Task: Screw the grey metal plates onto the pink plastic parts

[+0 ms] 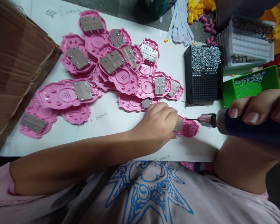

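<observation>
My left hand (pixel 159 123) is closed on a pink plastic piece (pixel 190 128) with a grey metal plate, pressing it onto the white table sheet (pixel 121 130). My right hand (pixel 256 109) is wrapped round the dark blue handle of an electric screwdriver (pixel 226 123). Its thin bit points left and meets the pink piece beside my left fingers.
A heap of pink pieces with grey plates (pixel 112 65) covers the sheet's far half. A black tray of screws (pixel 205 71), a green tray (pixel 252 84) and a white tray (pixel 249 40) stand at the right. A cardboard box (pixel 16 65) fills the left.
</observation>
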{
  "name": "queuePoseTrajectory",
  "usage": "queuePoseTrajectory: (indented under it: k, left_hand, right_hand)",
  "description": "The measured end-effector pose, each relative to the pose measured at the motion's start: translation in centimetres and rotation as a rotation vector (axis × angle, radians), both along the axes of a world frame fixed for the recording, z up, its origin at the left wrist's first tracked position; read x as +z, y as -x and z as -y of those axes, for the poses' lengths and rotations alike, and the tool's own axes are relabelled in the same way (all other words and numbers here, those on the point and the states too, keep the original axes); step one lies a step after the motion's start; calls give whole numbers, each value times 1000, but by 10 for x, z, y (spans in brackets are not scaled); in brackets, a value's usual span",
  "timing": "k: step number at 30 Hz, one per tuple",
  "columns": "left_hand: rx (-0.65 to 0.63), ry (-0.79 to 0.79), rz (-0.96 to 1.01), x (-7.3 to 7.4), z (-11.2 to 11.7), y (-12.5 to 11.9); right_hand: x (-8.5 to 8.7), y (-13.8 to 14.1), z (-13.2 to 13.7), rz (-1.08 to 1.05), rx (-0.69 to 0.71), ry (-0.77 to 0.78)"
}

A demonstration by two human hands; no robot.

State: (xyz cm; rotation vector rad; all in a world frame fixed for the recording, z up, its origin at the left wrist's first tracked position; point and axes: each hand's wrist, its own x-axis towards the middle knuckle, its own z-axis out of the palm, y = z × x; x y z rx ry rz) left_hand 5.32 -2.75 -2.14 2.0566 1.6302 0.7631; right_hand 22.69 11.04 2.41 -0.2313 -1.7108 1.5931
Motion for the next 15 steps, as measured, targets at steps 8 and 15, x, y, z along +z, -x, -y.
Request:
queuePoseTrajectory:
  k: [8, 15]
  left_hand:
    - [36, -63, -127, 1, 1, -3]
    - [67, -18, -129, 0, -1, -4]
  right_hand:
    - [-5, -2, -8, -54, 184, -92]
    - [-8, -9, -12, 7, 254, -139]
